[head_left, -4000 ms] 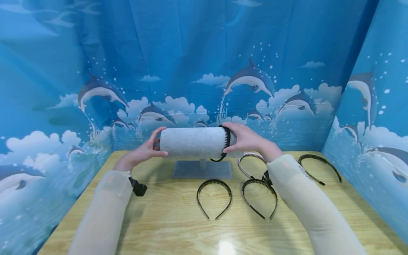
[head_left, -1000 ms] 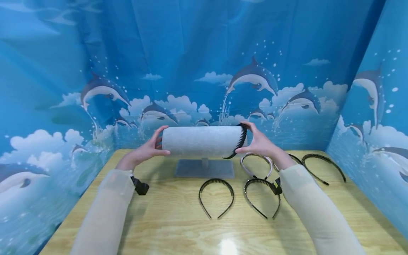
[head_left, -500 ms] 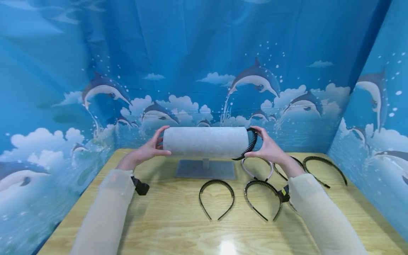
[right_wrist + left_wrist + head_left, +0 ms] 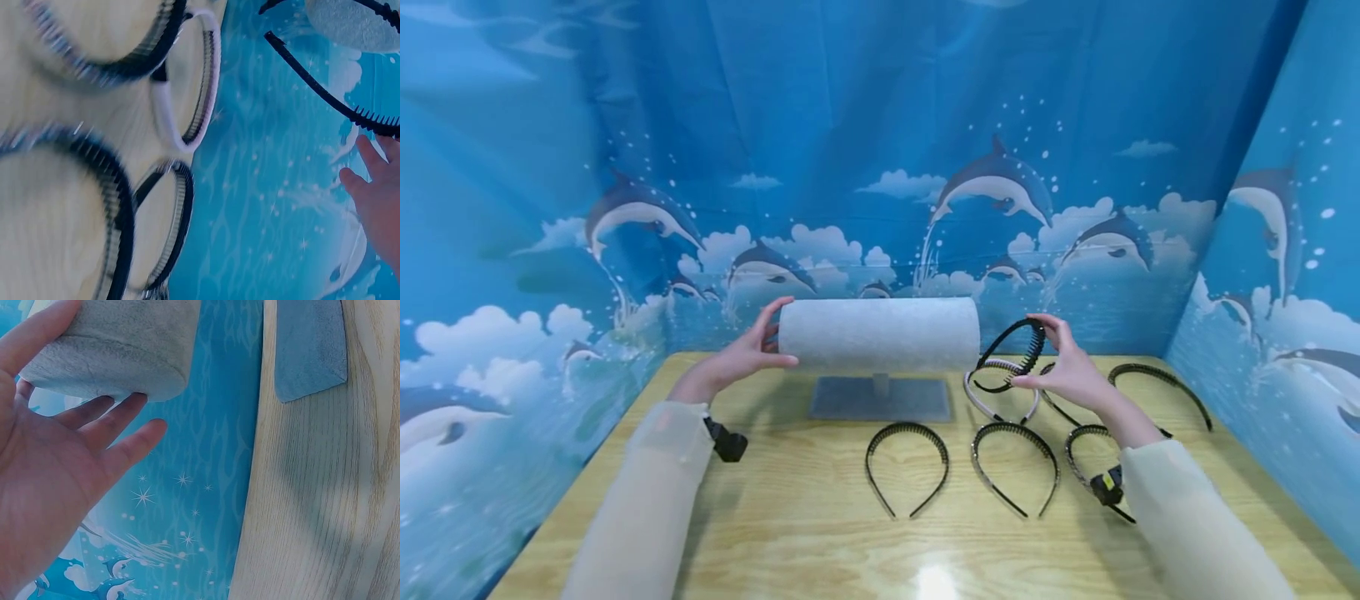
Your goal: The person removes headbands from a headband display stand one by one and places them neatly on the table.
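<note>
A grey cylindrical headband display stand (image 4: 880, 333) stands toward the back of the table, its bar horizontal above a flat grey base (image 4: 842, 400). The bar carries no headband. My left hand (image 4: 730, 358) holds the bar's left end, index finger near the top edge and thumb low on the front; the left wrist view shows fingertips (image 4: 134, 403) against the padded end. Off the bar's right end, my right hand (image 4: 1078, 375) pinches a black toothed headband (image 4: 1038, 340), tilted in the air. In the right wrist view that headband (image 4: 312, 83) hangs apart from the bar.
On the wooden table (image 4: 775, 517) lie a black headband (image 4: 907, 427), another dark one (image 4: 1015, 427) beside it, a pale pink-white one (image 4: 970, 400) behind, and several dark ones at the right, including one (image 4: 1172, 377) far right. Dolphin-print curtains (image 4: 850, 167) enclose the back and sides.
The black headband slid rightward along the bar and came off its right end, held in my right hand, which has moved right and slightly down. My left hand stays at the left end.
</note>
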Motion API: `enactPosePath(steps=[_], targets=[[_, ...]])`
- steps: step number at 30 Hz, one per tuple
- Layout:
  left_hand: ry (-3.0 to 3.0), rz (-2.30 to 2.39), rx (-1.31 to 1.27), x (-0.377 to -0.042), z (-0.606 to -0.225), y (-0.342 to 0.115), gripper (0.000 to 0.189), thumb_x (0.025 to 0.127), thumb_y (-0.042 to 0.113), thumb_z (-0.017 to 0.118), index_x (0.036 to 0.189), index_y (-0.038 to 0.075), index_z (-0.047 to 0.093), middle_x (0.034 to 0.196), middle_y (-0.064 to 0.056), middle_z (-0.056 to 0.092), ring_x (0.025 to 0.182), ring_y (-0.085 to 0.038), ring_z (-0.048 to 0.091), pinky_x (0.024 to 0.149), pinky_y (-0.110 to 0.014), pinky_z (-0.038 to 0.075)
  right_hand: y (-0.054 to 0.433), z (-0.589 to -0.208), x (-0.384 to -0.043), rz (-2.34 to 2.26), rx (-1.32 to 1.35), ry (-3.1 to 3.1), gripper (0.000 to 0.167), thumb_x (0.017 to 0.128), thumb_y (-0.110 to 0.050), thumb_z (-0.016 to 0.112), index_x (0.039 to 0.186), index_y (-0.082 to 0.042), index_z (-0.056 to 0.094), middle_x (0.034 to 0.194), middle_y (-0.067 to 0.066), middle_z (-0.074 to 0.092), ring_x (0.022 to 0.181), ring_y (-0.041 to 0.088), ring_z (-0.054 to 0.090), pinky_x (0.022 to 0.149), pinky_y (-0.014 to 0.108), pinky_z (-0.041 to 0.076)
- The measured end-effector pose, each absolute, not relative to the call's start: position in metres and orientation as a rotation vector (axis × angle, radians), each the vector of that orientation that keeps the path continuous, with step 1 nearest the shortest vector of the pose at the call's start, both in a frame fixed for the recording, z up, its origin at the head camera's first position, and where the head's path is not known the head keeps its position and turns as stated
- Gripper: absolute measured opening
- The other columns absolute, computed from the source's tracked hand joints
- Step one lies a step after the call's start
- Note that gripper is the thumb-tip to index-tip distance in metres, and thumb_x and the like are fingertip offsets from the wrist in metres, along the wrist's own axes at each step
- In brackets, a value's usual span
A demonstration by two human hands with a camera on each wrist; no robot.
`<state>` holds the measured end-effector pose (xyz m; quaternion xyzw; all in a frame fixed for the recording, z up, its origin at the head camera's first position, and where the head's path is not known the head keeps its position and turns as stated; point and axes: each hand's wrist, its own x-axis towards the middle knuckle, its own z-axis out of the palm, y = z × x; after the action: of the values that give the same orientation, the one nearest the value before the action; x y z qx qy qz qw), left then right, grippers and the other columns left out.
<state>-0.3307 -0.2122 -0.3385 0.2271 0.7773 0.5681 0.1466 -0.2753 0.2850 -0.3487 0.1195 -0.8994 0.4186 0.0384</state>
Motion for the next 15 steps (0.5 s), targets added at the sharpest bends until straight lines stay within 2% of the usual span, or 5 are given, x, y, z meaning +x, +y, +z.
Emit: enactPosePath(steps=[5,9,15], targets=[[2.226,1.635,0.657,-0.33,-0.339,-0.213,0.095,0.093,0.01,0.067,0.155,0.032,0.0,0.157,-0.022,0.005,0.139,-0.05,0.018,0.102,-0.063,0.035,0.306,-0.351,-0.256,1.278,0.334,-2.692,0.113,0.076,-0.024,0.085,0.153,-0.01,0.004,0.157,0.029,0.005,0.141,0.049,0.007,0.103,0.074,0.015],[2.216,1.638,0.652,-0.331,-0.339,-0.214,0.094,0.093,0.01,0.066,0.155,0.032,-0.001,0.157,-0.022,0.005,0.139,-0.05,0.017,0.103,-0.065,0.031,0.325,-0.351,-0.234,1.276,0.384,-2.603,0.106,0.077,-0.012,0.083,0.151,-0.004,0.008,0.154,0.032,0.009,0.139,0.053,0.007,0.104,0.073,0.01],[2.226,1.636,0.643,-0.334,-0.34,-0.213,0.097,0.091,0.011,0.07,0.155,0.032,0.0,0.157,-0.021,0.007,0.138,-0.049,0.021,0.101,-0.063,0.036,0.357,-0.347,-0.202,1.176,0.294,-2.647,0.105,0.08,-0.015,0.081,0.152,-0.001,0.006,0.151,0.038,0.008,0.134,0.06,0.01,0.106,0.069,0.01]])
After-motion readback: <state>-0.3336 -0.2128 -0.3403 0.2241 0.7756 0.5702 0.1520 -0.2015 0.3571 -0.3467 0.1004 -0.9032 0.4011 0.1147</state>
